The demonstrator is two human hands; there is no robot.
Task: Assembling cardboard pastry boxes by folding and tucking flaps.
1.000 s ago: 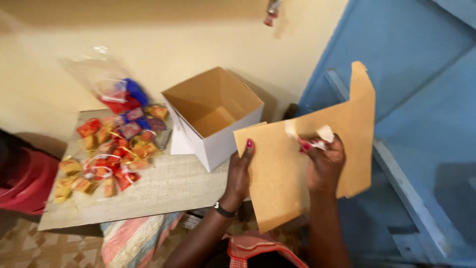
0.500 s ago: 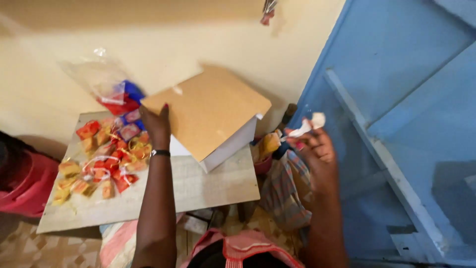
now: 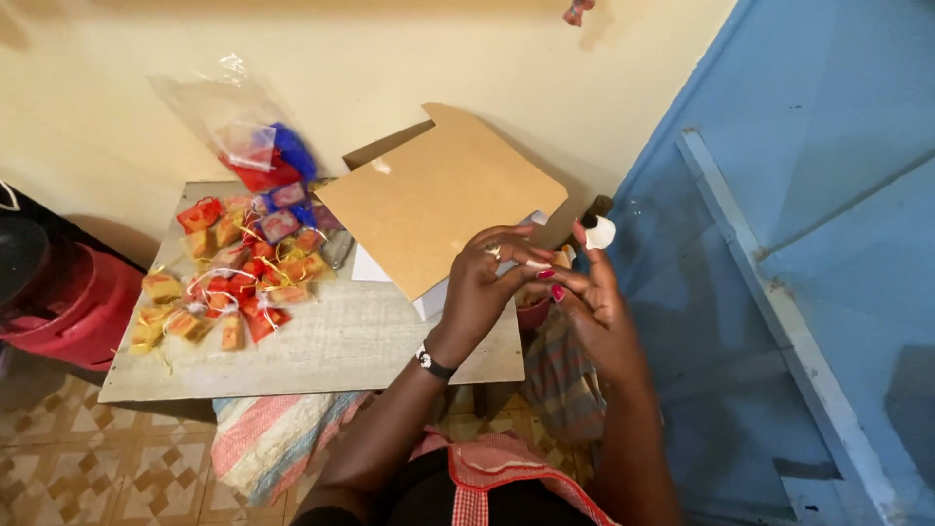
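My right hand [image 3: 592, 297] is raised beside the table's right end and pinches a small white piece [image 3: 601, 232] at its fingertips. My left hand [image 3: 484, 284] is curled against the right hand's fingers; whether it grips anything is hidden. Just behind them a brown cardboard sheet [image 3: 438, 195] lies tilted over the white-sided box [image 3: 375, 265], covering its opening. A pile of small red and yellow wrapped packets [image 3: 234, 278] is spread on the left half of the table [image 3: 331, 346].
A clear plastic bag [image 3: 248, 136] holding red and blue packets leans on the cream wall. A red bucket [image 3: 58, 302] stands left of the table, a blue door [image 3: 779, 244] is at the right, and striped cloth [image 3: 273, 438] hangs under the table.
The cardboard sheet went from my hands onto the box. My left hand let go of it and came back to meet my right hand, which still holds the white piece.
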